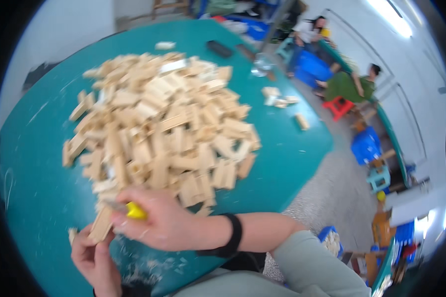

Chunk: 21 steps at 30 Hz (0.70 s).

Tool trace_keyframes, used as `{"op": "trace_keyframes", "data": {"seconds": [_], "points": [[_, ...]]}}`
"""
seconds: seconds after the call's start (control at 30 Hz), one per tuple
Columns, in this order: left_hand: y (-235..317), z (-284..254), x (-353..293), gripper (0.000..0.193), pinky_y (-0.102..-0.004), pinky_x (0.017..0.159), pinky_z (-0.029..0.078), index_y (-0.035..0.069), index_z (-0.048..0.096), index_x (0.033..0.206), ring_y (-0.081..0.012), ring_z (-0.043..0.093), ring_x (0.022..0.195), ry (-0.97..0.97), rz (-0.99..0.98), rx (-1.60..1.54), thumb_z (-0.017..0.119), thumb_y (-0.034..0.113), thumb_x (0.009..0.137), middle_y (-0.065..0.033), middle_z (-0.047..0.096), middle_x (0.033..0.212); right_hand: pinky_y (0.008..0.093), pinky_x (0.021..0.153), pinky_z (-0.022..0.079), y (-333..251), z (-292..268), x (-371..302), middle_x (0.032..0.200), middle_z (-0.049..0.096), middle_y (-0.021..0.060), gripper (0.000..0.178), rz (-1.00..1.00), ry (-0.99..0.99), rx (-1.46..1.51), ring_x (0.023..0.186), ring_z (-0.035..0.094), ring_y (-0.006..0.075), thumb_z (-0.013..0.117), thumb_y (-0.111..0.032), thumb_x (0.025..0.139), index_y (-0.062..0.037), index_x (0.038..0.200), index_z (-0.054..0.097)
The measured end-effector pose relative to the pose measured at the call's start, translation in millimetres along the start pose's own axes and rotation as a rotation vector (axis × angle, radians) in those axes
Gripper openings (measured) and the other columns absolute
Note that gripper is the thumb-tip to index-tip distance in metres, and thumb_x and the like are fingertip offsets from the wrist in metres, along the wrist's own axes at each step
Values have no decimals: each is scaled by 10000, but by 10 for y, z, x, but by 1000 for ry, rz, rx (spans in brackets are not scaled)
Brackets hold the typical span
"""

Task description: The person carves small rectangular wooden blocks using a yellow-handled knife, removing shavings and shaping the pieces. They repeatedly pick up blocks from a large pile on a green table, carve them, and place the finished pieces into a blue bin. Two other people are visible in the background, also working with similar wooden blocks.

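Observation:
My left hand point(95, 260), low on the left, grips a pale wooden block point(102, 223) between thumb and fingers, tilted up toward the pile. Closed around a yellow-handled knife point(136, 211), my right hand point(166, 225) meets the upper end of that block. The knife's grey blade is blurred and partly covered by my fingers, so its exact contact with the wood cannot be made out. Just beyond both hands lies a large heap of similar wooden blocks point(158, 123). Pale shavings point(151, 260) are scattered on the green table point(34, 198) beside my hands.
Several loose pieces point(277, 97) lie right of the heap. A dark oblong object point(219, 48) and a clear container point(261, 65) sit near the far edge. A blue bin point(329, 240) stands right of my arm. Two people point(349, 86) sit at another table.

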<state>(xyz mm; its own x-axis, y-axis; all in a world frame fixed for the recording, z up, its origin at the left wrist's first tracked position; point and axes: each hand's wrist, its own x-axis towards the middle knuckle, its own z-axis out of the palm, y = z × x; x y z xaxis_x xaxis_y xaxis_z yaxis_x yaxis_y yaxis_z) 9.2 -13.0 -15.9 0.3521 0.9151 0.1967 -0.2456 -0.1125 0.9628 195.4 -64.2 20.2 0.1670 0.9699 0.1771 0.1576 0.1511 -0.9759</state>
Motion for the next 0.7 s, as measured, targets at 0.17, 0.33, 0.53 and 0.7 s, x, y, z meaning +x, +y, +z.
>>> {"op": "trace_keyframes", "data": {"seconds": [0.17, 0.33, 0.53, 0.7], "points": [[145, 61, 22, 283, -351, 890, 412, 10, 465, 1116, -240, 532, 1012, -134, 69, 194, 559, 34, 851, -150, 517, 1143, 313, 594, 418, 63, -36, -25, 751, 526, 106, 250, -94, 52, -3, 655, 525, 231, 588, -234, 832, -23, 941, 511], [252, 108, 56, 446, -374, 971, 341, 2, 377, 1242, -258, 455, 1131, -138, 239, 365, 574, 60, 846, -169, 461, 1222, 346, 603, 432, 55, 29, -42, 788, 557, 123, 257, -124, -26, -99, 691, 552, 299, 601, -219, 788, -27, 934, 511], [391, 136, 96, 447, -329, 884, 400, -17, 392, 1252, -235, 514, 1039, -193, 398, 860, 570, 85, 855, -171, 485, 1217, 365, 600, 443, 97, 51, -37, 807, 569, 126, 272, -208, -122, -201, 717, 572, 314, 613, -201, 755, -38, 951, 519], [279, 27, 38, 364, -271, 785, 444, -12, 468, 1184, -177, 558, 909, -362, 127, 624, 584, 77, 851, -128, 554, 1097, 366, 581, 432, 137, 79, -65, 776, 553, 114, 268, -269, -129, -192, 693, 564, 310, 625, -213, 756, -39, 924, 508]]}}
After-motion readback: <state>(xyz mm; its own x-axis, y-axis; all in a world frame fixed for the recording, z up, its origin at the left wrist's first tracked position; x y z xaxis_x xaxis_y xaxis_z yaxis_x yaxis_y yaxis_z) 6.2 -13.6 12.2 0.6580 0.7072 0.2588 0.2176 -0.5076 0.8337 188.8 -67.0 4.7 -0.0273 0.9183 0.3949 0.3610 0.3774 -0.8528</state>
